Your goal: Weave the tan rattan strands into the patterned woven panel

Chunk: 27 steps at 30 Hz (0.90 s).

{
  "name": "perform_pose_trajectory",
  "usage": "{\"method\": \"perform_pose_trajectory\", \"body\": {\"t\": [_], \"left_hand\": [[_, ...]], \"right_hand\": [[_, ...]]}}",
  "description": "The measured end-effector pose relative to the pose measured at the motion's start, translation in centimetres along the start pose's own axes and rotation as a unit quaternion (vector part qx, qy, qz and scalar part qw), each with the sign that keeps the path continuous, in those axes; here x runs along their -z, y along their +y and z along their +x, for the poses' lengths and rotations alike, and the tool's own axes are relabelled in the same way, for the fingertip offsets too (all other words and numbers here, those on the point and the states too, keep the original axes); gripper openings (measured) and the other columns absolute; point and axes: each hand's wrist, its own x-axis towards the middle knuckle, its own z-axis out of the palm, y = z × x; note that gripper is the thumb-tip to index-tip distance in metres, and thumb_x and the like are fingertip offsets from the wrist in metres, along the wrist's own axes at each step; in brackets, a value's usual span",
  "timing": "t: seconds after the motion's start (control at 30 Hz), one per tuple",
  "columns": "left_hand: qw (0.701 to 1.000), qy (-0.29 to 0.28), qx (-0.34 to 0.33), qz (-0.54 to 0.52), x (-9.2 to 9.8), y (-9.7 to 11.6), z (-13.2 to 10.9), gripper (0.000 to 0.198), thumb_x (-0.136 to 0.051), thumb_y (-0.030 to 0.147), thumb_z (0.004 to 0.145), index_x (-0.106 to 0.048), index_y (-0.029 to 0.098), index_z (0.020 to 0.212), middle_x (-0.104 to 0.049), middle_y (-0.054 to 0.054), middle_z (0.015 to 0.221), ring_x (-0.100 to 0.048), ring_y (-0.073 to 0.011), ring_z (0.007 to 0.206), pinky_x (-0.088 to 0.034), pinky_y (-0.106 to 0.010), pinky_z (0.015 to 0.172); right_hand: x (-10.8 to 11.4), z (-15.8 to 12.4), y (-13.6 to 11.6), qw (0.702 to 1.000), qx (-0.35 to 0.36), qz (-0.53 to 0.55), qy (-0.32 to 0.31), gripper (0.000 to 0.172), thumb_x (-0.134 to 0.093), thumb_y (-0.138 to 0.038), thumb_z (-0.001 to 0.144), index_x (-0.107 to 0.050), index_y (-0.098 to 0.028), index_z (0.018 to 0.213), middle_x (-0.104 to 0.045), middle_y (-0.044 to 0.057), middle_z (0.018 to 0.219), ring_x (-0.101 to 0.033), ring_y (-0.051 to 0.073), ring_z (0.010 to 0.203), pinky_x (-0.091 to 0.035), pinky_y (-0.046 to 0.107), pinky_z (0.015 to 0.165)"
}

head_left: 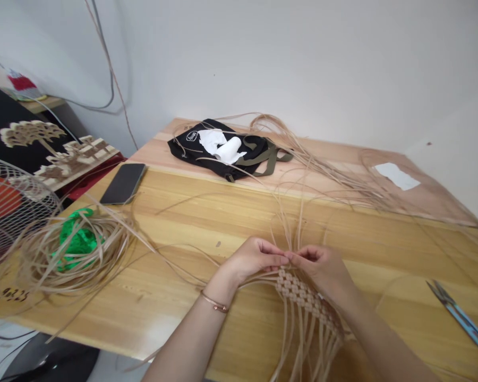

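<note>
Two hands [258,259] [322,267], one weaving [302,295], one phone [123,184]

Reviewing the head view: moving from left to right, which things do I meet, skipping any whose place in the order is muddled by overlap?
Fan, phone, left hand, right hand, white paper, scissors.

Worktop [175,223]: yellowish wood, grain visible, handwritten marks [14,295] at the left front. On it lie a dark phone [123,184], a loose coil of pale strips [111,249] and, at right, blue-handled snips [449,301]. The pinker rear section [151,153] carries a black bag [193,151], a white paper piece [397,176] and a long bundle of strips [326,172].
</note>
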Motion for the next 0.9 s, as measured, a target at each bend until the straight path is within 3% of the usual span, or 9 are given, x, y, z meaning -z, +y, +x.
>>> {"method": "perform_pose_trajectory", "body": {"t": [0.17, 0.37, 0.57, 0.7, 0.9], "left_hand": [[1.0, 0.006, 0.004, 0.0, 0.1, 0.0, 0.1, 0.028, -0.077, 0.025, 0.048, -0.068, 0.007, 0.067, -0.058, 0.0, 0.05, -0.047, -0.0034, 0.044, -0.036, -0.018, 0.049], [1.0, -0.02, 0.009, 0.009, 0.6, 0.1, -0.1, 0.036, -0.078, 0.026, 0.047, -0.068, 0.008, 0.077, -0.064, -0.004, 0.063, -0.053, -0.0063, 0.053, -0.041, -0.021, 0.057], [0.994, -0.038, 0.009, 0.1, 1.3, 0.1, -0.1, 0.036, -0.077, 0.029, 0.047, -0.068, 0.008, 0.075, -0.063, -0.004, 0.064, -0.05, -0.0069, 0.053, -0.036, -0.021, 0.053], [0.991, -0.043, -0.005, 0.124, 1.0, 0.1, 0.0, 0.033, -0.074, 0.032, 0.05, -0.067, 0.008, 0.071, -0.061, -0.003, 0.062, -0.048, -0.0069, 0.053, -0.034, -0.021, 0.053], [0.984, -0.037, -0.047, 0.168, 0.7, 0.0, 0.1, 0.031, -0.07, 0.037, 0.055, -0.065, 0.009, 0.067, -0.056, 0.001, 0.056, -0.044, -0.006, 0.051, -0.032, -0.02, 0.052]], "right_hand": [[0.0, -0.4, -0.4, 0.999, -0.043, 0.013, -0.012, 0.038, -0.059, -0.051, 0.062, -0.062, -0.014, 0.057, -0.054, 0.0, 0.051, -0.041, 0.009, 0.047, -0.027, 0.021, 0.045], [0.0, -0.4, -0.3, 0.992, -0.064, 0.101, -0.033, 0.03, -0.063, -0.044, 0.062, -0.063, -0.014, 0.061, -0.056, -0.001, 0.053, -0.043, 0.008, 0.048, -0.03, 0.02, 0.045], [0.4, -0.5, -0.5, 0.983, -0.072, 0.154, -0.07, 0.03, -0.065, -0.044, 0.061, -0.062, -0.014, 0.06, -0.055, -0.002, 0.05, -0.044, 0.008, 0.046, -0.032, 0.02, 0.044], [1.0, -0.5, -0.6, 0.988, -0.04, 0.117, -0.097, 0.03, -0.061, -0.045, 0.065, -0.063, -0.015, 0.062, -0.057, -0.001, 0.053, -0.047, 0.01, 0.048, -0.034, 0.021, 0.046], [1.9, -0.6, -1.3, 0.994, 0.053, -0.037, -0.089, 0.026, -0.055, -0.041, 0.07, -0.067, -0.018, 0.071, -0.062, 0.001, 0.06, -0.052, 0.013, 0.055, -0.035, 0.023, 0.049]]}}
